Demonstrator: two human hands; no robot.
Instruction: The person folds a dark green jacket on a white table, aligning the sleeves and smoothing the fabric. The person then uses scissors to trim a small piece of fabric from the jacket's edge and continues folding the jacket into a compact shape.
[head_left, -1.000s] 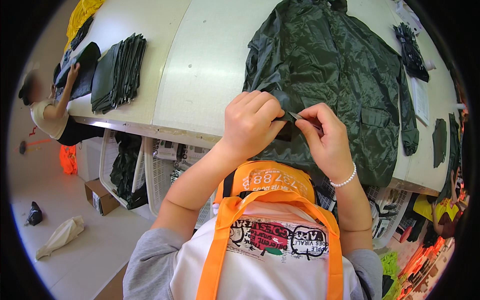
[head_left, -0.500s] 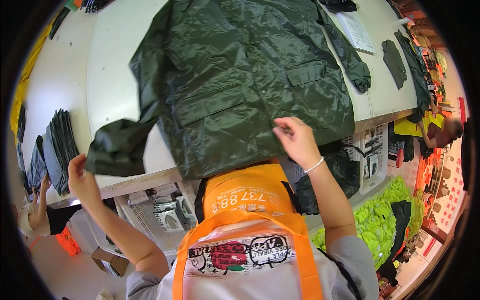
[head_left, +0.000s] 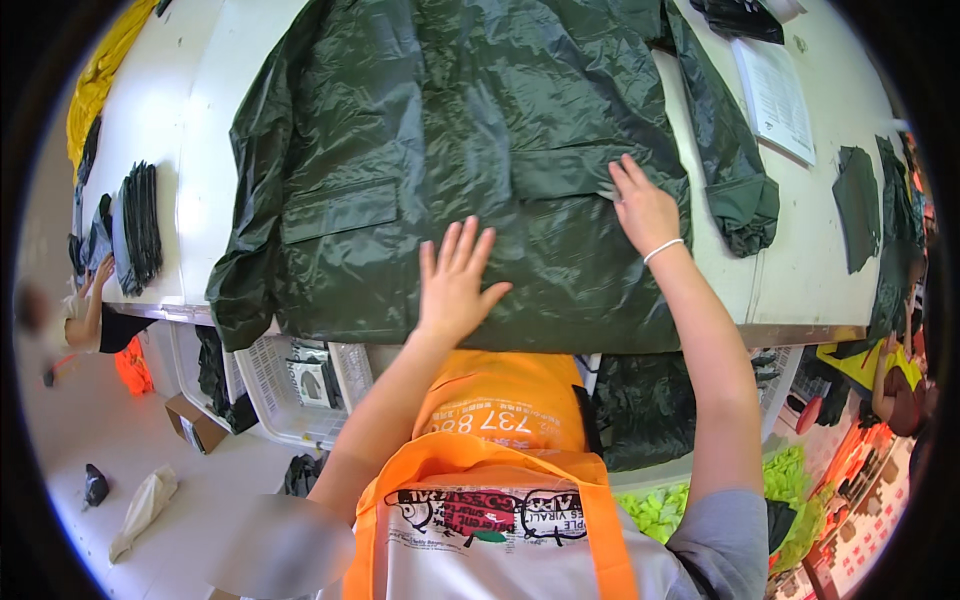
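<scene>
A dark green, shiny rain jacket [head_left: 350, 260] lies spread over the white table [head_left: 205, 120], its hem at the near edge and a flapped pocket on each side. My left hand [head_left: 457, 285] rests on the lower middle of the jacket, palm down with the fingers spread. On the right pocket flap [head_left: 560, 172] lies my right hand [head_left: 645, 212], fingers stretched out, a pale bracelet at the wrist. The left sleeve runs down along the jacket's side; the right sleeve [head_left: 735, 180] stretches out beside it, its cuff folded.
A stack of folded dark garments [head_left: 140, 230] stands at the left, near another person's hand [head_left: 103, 270]. White baskets [head_left: 262, 385] with packets sit under the table edge. Papers [head_left: 775, 100] and a dark green piece [head_left: 857, 205] lie on the right. Neon-yellow items [head_left: 650, 512] are below.
My left hand has left the sleeve at the far left and come onto the jacket's middle. My right hand has moved up and right to the pocket flap. The left sleeve now lies against the body.
</scene>
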